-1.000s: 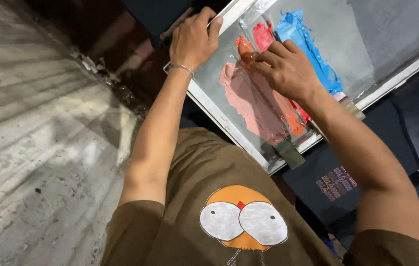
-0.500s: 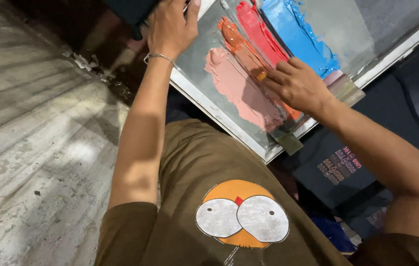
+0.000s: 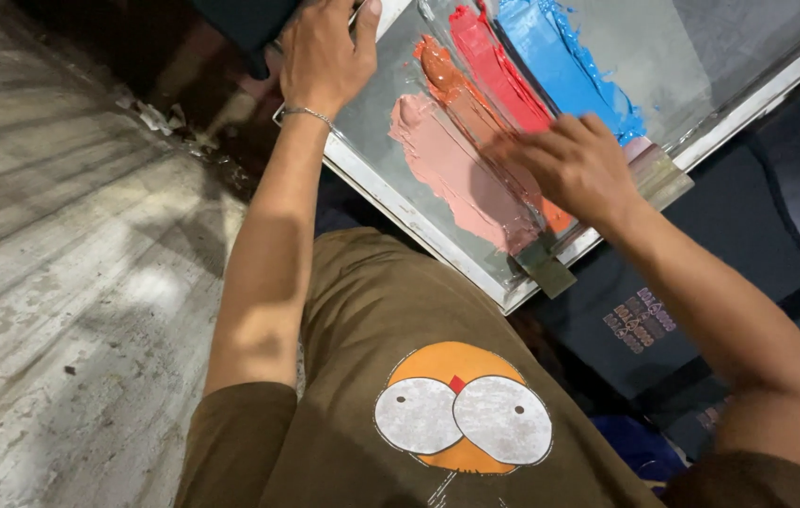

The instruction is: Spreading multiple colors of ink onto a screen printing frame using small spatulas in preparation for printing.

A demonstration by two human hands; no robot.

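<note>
The left hand (image 3: 324,52) grips the far edge of the printing screen (image 3: 376,118), fingers curled over its frame. The right hand (image 3: 574,165) lies on the squeegee (image 3: 597,221), fingers closed on its top — motion-blurred — near the screen's lower edge, among pink (image 3: 456,169), orange, red and blue ink (image 3: 560,61) streaks.

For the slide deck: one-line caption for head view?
Left hand grips screen frame; right hand on squeegee over ink.

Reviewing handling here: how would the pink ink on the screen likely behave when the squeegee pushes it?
The pink ink looks thick and pasty: it lies in a streaked band, so it probably smears rather than runs. It likely clings to the squeegee under the right hand.
</note>
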